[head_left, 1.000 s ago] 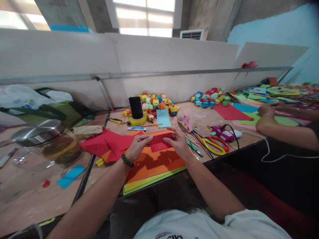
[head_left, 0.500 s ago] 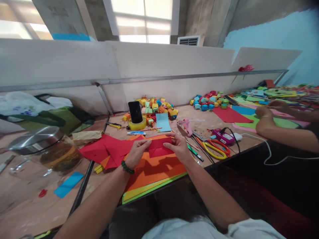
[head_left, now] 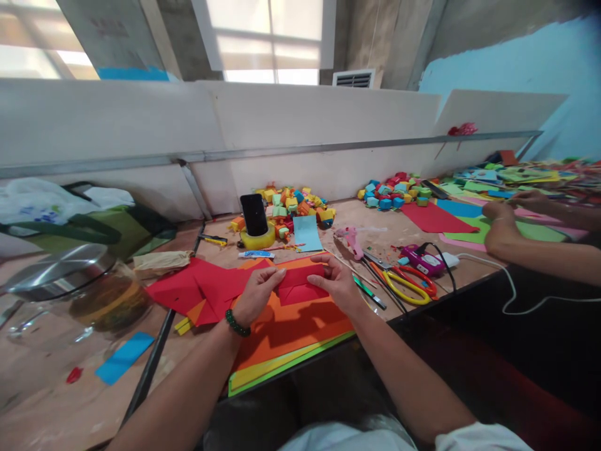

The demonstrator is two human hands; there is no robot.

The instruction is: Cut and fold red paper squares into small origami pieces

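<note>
A folded piece of red paper (head_left: 300,285) is held between my two hands, above a stack of orange, yellow and green sheets (head_left: 277,343) at the table's front edge. My left hand (head_left: 257,289) pinches its left end between thumb and fingers; a green bead bracelet circles that wrist. At the right end, my right hand (head_left: 339,283) grips the paper with its thumb on the near face and fingers behind. More red paper (head_left: 201,285) lies to the left of my left hand. Beside my right hand rests a green-and-black cutter (head_left: 370,293).
Scissors with yellow handles (head_left: 407,289), a pink glue gun (head_left: 351,241) and a purple power strip (head_left: 425,260) lie to the right. A glass teapot (head_left: 101,300) stands left. Behind are a phone (head_left: 254,214) and small paper cubes (head_left: 291,207). Another person's hands (head_left: 504,219) work at far right.
Both hands keep hold of the red paper in nearly the same pose. The view has shifted slightly, so near table items appear a little lower.
</note>
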